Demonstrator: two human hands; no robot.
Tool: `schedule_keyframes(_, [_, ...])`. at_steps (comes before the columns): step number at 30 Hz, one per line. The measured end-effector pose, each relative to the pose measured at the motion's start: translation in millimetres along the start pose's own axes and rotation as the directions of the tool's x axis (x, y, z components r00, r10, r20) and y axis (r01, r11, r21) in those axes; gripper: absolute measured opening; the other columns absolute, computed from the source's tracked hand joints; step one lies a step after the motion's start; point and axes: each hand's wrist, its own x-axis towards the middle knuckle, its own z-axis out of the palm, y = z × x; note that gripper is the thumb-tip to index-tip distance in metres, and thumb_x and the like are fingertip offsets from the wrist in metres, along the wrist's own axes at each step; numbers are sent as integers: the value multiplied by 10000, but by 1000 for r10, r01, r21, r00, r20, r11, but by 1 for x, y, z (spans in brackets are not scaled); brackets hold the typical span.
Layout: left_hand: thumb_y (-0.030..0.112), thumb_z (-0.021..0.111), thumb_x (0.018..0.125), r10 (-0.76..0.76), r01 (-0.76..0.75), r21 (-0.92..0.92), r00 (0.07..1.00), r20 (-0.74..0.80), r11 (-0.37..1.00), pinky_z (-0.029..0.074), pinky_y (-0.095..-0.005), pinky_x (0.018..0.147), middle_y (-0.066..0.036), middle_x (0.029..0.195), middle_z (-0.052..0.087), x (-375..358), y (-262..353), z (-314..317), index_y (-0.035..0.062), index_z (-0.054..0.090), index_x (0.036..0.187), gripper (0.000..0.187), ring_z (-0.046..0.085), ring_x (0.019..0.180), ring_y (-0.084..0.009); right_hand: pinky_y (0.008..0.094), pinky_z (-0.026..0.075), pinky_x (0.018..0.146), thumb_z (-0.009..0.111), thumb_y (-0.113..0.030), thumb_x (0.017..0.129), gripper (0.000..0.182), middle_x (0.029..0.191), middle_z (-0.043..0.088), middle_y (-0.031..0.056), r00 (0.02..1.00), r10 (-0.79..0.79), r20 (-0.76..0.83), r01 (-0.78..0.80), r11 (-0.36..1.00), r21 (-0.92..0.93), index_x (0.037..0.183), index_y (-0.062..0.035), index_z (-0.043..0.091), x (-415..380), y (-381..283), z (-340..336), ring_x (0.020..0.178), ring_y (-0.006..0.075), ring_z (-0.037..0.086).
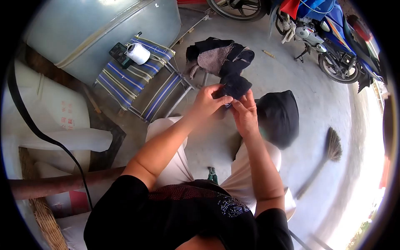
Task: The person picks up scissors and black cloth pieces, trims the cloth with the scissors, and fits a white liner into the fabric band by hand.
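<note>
A small piece of dark cloth (236, 85) is held up in front of me, over the gap between my knees. My left hand (206, 101) pinches its lower left side between thumb and fingers. From the right, my right hand (245, 113) grips the lower edge, its thumb close to the left thumb. A small white-and-blue patch shows at the cloth's edge between the thumbs. Just beyond lies a heap of dark garments (221, 54) with a greyish-brown fleecy lining. Black fabric (281, 118) bulges beside my right knee.
A striped folding chair (129, 83) at left carries a cone of white thread (138, 53) and a dark box (121, 54). Behind it stands a large metal bin (96, 33). A broom (331, 148) lies at right; a blue motorbike (333, 33) is parked at the back.
</note>
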Motion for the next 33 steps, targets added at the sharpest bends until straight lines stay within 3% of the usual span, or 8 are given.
schedule_keyframes(12, [255,549,867,90,-90,13,996,21,996,278,-216,484,62,599,361,-7,-10,-12,5,519,680,313,307,586,-37,209,457,690,443,78,819,501,1068,538,-2,995,98,-17,-95,988,121,1252,-166,378,-14,9,7,894,89,544])
schedule_keyframes(17, [215,618,823,24,-24,2,1000,1,1000,345,-191,518,56,633,474,-8,-4,-7,-13,593,771,235,386,614,-24,201,459,644,432,69,826,484,1031,553,-8,991,119,-66,-109,984,138,1242,-175,390,-14,9,3,846,74,546])
schedule_keyframes(18, [146,635,778,-37,37,-18,999,23,999,424,-222,590,-5,691,595,-7,-5,-8,-20,607,846,182,484,653,-39,203,461,636,430,66,826,487,1016,558,-13,992,113,-59,-103,984,148,1242,-183,384,-14,8,2,839,73,548])
schedule_keyframes(25, [122,682,732,-86,115,-229,987,134,967,444,-221,661,-21,764,621,-7,-3,-5,-21,607,896,230,532,716,-47,232,473,659,438,30,833,454,1000,563,-32,987,116,-113,-78,952,295,1209,-214,368,-16,7,-6,824,79,556])
schedule_keyframes(27, [201,710,738,-52,52,9,974,221,999,455,-214,676,-13,796,605,-8,-2,-10,-36,595,930,327,534,739,-60,248,475,673,466,-10,842,384,981,570,-32,993,63,-103,-25,941,336,1176,-189,404,-16,6,-9,823,85,560])
schedule_keyframes(29, [224,717,732,-42,40,15,975,220,999,453,-225,664,-22,795,607,-7,-4,-8,-36,600,909,335,522,718,-59,264,477,687,494,-50,851,318,961,576,-32,996,11,-93,25,926,376,1142,-164,439,-15,5,-11,822,90,564])
schedule_keyframes(31, [242,711,738,-54,15,140,958,281,990,441,-223,639,-15,778,598,-8,0,-7,-35,605,890,334,502,696,-54,289,475,706,550,-132,849,180,898,594,-21,970,223,-93,-178,921,347,1025,-101,527,-15,3,-8,806,103,572])
schedule_keyframes(33, [253,706,743,-75,41,118,950,303,992,427,-215,618,1,751,582,-10,-2,-5,-30,607,871,326,483,680,-46,281,483,686,583,-161,837,118,841,606,-3,960,249,-125,-205,935,290,909,-67,575,-16,-2,-9,761,109,582])
